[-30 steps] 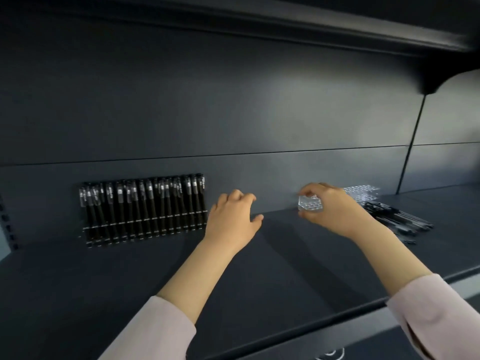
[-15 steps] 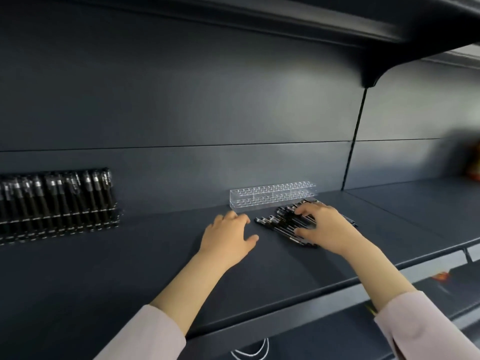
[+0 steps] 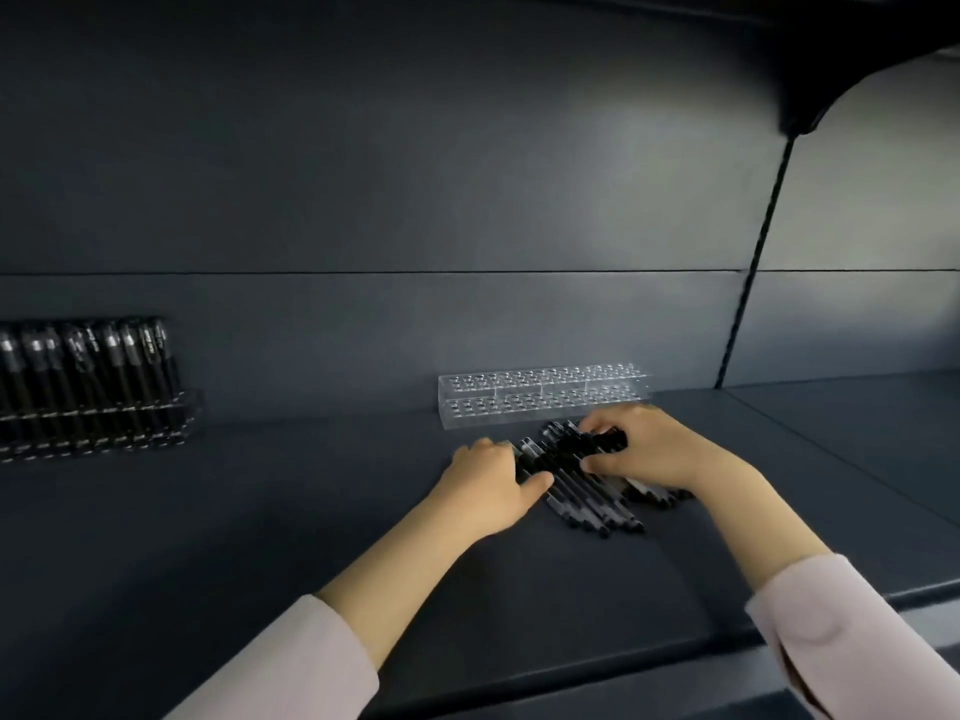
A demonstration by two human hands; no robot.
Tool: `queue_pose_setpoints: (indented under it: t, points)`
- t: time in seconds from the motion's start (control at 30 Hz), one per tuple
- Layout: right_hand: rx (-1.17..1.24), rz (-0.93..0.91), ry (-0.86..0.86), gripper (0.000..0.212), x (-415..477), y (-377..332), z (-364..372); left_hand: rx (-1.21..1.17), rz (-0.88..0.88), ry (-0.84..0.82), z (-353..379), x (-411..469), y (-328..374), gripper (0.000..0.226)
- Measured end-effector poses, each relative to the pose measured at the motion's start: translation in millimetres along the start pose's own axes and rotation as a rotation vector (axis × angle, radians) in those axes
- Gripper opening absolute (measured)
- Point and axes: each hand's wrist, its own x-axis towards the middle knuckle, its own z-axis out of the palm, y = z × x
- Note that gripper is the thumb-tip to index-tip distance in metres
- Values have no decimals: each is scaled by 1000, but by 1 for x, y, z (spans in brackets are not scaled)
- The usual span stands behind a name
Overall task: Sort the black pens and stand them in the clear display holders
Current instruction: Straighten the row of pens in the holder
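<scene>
Right hand (image 3: 641,452): fingers curled round a few of the black pens (image 3: 587,504) lying heaped flat; left hand (image 3: 491,485) on heap's left edge (grip unclear). Pen axes run diagonally; empty clear holder (image 3: 540,402) just behind, right hand nearer.

Both hands are near the middle of the frame, backs up. The left hand (image 3: 488,485) pokes its thumb to the right and bends its fingers down onto the pens (image 3: 582,498); I cannot tell if it grips them. The right hand (image 3: 657,449), just right of it, curls its fingers and thumb round some pens.
</scene>
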Motion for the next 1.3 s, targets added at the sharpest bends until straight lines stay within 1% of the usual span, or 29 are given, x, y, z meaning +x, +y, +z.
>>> queue_pose_setpoints:
  t: [0.13, 0.23, 0.33, 0.43, 0.57, 0.7, 0.87, 1.03, 1.3]
  points:
    - [6, -82, -134, 36, 29, 18, -10, -2, -127, 43, 11, 15, 22, 85]
    - [14, -164, -197, 29, 42, 32, -20, -50, -242, 72, 19, 25, 40, 98]
    - [37, -213, -210, 28, 53, 46, -27, -44, -332, 80, 24, 34, 55, 107]
    - [92, -247, -194, 25, 60, 57, -24, -29, -393, 83, 29, 38, 64, 111]
    - [156, -291, -181, 23, 64, 63, -21, -103, -420, 115, 31, 42, 67, 101]
    - [110, -320, -174, 26, 68, 66, -19, -220, -415, 153, 31, 42, 66, 90]
    - [105, -336, -177, 27, 66, 68, -19, -377, -357, 160, 29, 38, 54, 87]
    - [104, -332, -173, 30, 64, 69, -19, -317, -380, 210, 21, 35, 47, 78]
    - [124, -336, -144, 26, 62, 69, -18, -297, -407, 248, 19, 34, 51, 64]
